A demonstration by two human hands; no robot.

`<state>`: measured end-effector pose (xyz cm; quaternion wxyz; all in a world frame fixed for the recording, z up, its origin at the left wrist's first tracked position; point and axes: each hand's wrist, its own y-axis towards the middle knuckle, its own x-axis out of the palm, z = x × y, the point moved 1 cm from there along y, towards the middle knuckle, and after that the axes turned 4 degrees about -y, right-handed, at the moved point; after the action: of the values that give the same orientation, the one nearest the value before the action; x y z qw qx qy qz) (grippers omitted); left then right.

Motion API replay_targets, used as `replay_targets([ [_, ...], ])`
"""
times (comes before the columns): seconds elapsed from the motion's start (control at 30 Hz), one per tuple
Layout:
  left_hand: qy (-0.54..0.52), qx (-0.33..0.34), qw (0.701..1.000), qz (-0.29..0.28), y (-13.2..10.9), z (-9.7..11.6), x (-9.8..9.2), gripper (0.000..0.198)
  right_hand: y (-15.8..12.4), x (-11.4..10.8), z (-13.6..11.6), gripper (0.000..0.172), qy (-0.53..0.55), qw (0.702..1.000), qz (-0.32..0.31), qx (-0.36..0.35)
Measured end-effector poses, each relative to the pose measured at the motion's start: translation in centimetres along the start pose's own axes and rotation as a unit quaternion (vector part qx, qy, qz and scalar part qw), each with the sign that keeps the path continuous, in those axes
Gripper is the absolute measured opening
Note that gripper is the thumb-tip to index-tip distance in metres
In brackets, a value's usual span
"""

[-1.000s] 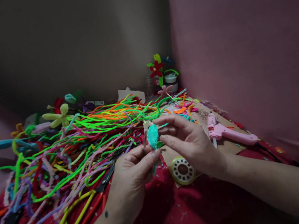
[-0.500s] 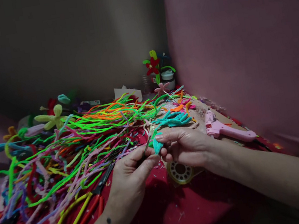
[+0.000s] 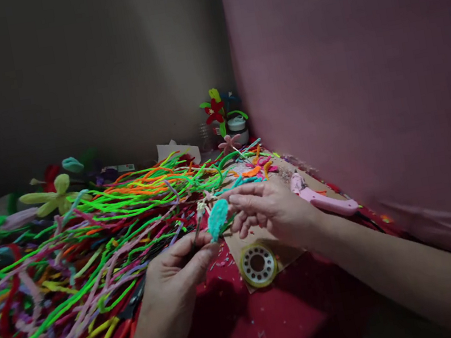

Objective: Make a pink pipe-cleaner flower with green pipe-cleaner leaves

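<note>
My left hand (image 3: 178, 278) is closed, thumb and fingers pinching the lower end of a turquoise fuzzy pipe-cleaner petal (image 3: 219, 219). A thin dark stem with a cream tip (image 3: 200, 210) rises from the same pinch, left of the petal. Just right of the petal is my right hand (image 3: 273, 210), its fingers loosely bent and apart, with nothing visibly gripped. Whether a fingertip still touches the petal's edge, I cannot tell. Below my right hand a round spool of yellowish tape (image 3: 259, 265) lies partly on cardboard (image 3: 286, 257).
Many coloured pipe cleaners (image 3: 125, 191) spread across the left and back of the red cloth (image 3: 261, 330). Scissors with yellow and red handles (image 3: 106, 333) lie beside my left forearm. A pink glue gun (image 3: 330, 201) rests at the right. Pipe-cleaner flowers (image 3: 215, 111) stand by the wall.
My right hand has let go of the petal and drawn slightly away, leaving more of the petal in sight. The view has turned right, so the surroundings sit further left.
</note>
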<state>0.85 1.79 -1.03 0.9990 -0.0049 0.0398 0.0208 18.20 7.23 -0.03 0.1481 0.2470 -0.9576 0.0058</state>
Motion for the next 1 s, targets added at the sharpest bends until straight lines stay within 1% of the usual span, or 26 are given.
replay_targets([
  [0.03,-0.008,-0.007,1.000,0.011,0.1,-0.2,-0.2,0.019,-0.6,-0.9,-0.4,0.024,-0.077,0.995,0.042,-0.051],
  [0.07,-0.014,-0.013,1.000,0.014,0.2,-0.3,-0.3,0.022,-1.3,-1.9,-0.7,0.026,-0.169,0.977,0.090,-0.094],
  [0.1,-0.018,-0.020,1.000,0.014,0.2,-0.4,-0.4,0.025,-2.1,-3.1,-0.9,0.027,-0.267,0.945,0.132,-0.137],
  [0.13,-0.019,-0.026,0.999,0.012,0.2,-0.4,-0.4,0.027,-3.0,-4.4,-1.0,0.032,-0.374,0.896,0.175,-0.164],
  [0.17,-0.017,-0.030,0.999,0.009,0.2,-0.4,-0.4,0.028,-3.8,-5.7,-0.9,0.036,-0.483,0.834,0.206,-0.170],
  [0.2,-0.013,-0.033,0.999,0.007,0.2,-0.3,-0.3,0.028,-4.6,-6.9,-0.7,0.040,-0.586,0.769,0.210,-0.147],
  [0.23,-0.009,-0.035,0.999,0.004,0.2,-0.2,-0.3,0.029,-5.2,-8.1,-0.5,0.042,-0.665,0.702,0.221,-0.122],
  [0.27,-0.004,-0.036,0.999,0.002,0.1,-0.1,-0.2,0.030,-5.8,-9.1,-0.2,0.042,-0.721,0.650,0.222,-0.091],
  [0.3,0.003,-0.034,0.999,0.001,0.0,0.0,-0.1,0.030,-6.2,-9.9,0.1,0.042,-0.752,0.618,0.221,-0.062],
  [0.33,0.010,-0.032,0.999,-0.002,0.0,0.1,-0.1,0.030,-6.5,-10.4,0.4,0.047,-0.769,0.604,0.204,-0.045],
  [0.4,0.024,-0.026,0.999,-0.005,0.0,0.2,-0.1,0.030,-6.9,-10.8,0.9,0.054,-0.783,0.595,0.178,-0.029],
  [0.43,0.028,-0.024,0.999,-0.006,0.0,0.1,-0.1,0.030,-6.9,-10.7,1.1,0.056,-0.788,0.590,0.176,-0.027],
  [0.6,0.016,-0.029,0.999,-0.013,0.2,-0.3,-0.3,0.030,-6.9,-10.5,2.1,0.045,-0.806,0.539,0.243,-0.021],
  [0.67,0.009,-0.033,0.999,-0.014,0.3,-0.5,-0.3,0.030,-6.9,-10.9,2.6,0.045,-0.808,0.528,0.259,-0.038],
  [0.73,0.002,-0.038,0.999,-0.017,0.3,-0.6,-0.4,0.029,-6.9,-11.4,2.8,0.045,-0.804,0.526,0.269,-0.071],
  [0.77,-0.002,-0.038,0.999,-0.019,0.4,-0.7,-0.4,0.029,-6.9,-11.6,2.9,0.044,-0.796,0.533,0.272,-0.092],
  [0.8,-0.006,-0.038,0.999,-0.021,0.4,-0.7,-0.4,0.028,-7.0,-11.7,2.8,0.043,-0.783,0.546,0.275,-0.119],
  [0.87,-0.014,-0.031,0.999,-0.019,0.3,-0.6,-0.4,0.028,-7.3,-11.5,2.4,0.038,-0.735,0.586,0.290,-0.177],
  [0.93,-0.025,-0.025,0.999,-0.013,0.2,-0.3,-0.2,0.027,-7.8,-10.7,1.7,0.029,-0.664,0.643,0.317,-0.212],
  [1.0,-0.043,-0.028,0.999,-0.010,0.0,0.0,-0.1,0.026,-8.3,-9.6,0.9,0.018,-0.579,0.719,0.330,-0.197],
])
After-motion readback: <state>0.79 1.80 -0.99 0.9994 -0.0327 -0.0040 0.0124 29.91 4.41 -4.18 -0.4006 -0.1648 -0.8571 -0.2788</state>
